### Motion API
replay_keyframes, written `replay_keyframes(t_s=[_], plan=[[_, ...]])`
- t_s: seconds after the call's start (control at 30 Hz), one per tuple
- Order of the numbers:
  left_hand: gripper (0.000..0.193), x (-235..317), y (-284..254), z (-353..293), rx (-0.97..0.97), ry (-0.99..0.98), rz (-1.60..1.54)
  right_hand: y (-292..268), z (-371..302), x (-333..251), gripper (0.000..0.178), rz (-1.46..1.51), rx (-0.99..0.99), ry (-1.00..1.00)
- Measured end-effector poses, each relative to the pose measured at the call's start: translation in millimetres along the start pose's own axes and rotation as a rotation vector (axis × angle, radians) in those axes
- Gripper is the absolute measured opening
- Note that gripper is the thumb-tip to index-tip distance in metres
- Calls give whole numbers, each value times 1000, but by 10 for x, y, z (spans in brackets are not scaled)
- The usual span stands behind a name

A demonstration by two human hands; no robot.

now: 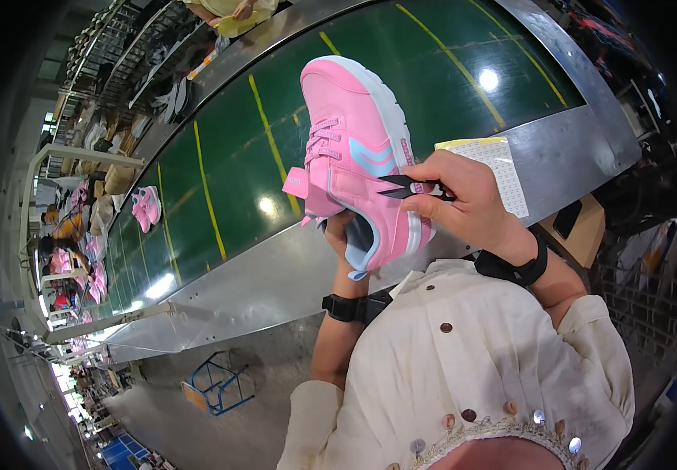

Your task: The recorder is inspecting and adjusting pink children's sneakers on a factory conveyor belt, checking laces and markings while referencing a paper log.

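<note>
A pink sneaker (346, 98) with a white sole, pale blue chevrons and pink laces is held up over the conveyor, toe pointing away from me. My left hand (339, 233) reaches into its collar from below and carries it; the fingertips are hidden inside. My right hand (463, 189) is closed around small black thread snips (398, 186). Their pointed blades lie at the side of the shoe, by the seam just above the sole. Whether the tips touch the upper, I cannot tell. The strap tab (296, 182) stands out at the shoe's left.
The green conveyor belt (232, 168) with yellow cross lines has a metal border (236, 294) on my side. A sticker sheet (503, 168) lies right of my hand, near a cardboard box (581, 235). More pink shoes (146, 207) sit far left. A person (236, 12) is across the belt.
</note>
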State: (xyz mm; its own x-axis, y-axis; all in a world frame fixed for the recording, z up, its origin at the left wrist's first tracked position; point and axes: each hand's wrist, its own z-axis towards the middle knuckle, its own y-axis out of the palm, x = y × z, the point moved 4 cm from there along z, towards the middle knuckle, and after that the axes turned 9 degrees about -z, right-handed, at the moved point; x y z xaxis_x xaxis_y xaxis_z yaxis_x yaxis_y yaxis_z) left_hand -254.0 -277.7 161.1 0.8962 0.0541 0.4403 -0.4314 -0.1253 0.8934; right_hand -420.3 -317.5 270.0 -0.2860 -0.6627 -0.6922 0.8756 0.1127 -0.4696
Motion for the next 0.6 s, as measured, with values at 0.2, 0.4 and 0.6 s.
replay_keyframes(t_s=[0.2, 0.4, 0.6], plan=[[44, -110, -70, 54, 92, 35, 81, 101, 34, 87, 25, 4, -81, -53], [60, -60, 22, 32, 70, 140, 429, 81, -13, 446, 18, 529, -28, 381], [96, 40, 461, 41, 66, 520, 1295, 210, -120, 730, 31, 1006, -58, 827]])
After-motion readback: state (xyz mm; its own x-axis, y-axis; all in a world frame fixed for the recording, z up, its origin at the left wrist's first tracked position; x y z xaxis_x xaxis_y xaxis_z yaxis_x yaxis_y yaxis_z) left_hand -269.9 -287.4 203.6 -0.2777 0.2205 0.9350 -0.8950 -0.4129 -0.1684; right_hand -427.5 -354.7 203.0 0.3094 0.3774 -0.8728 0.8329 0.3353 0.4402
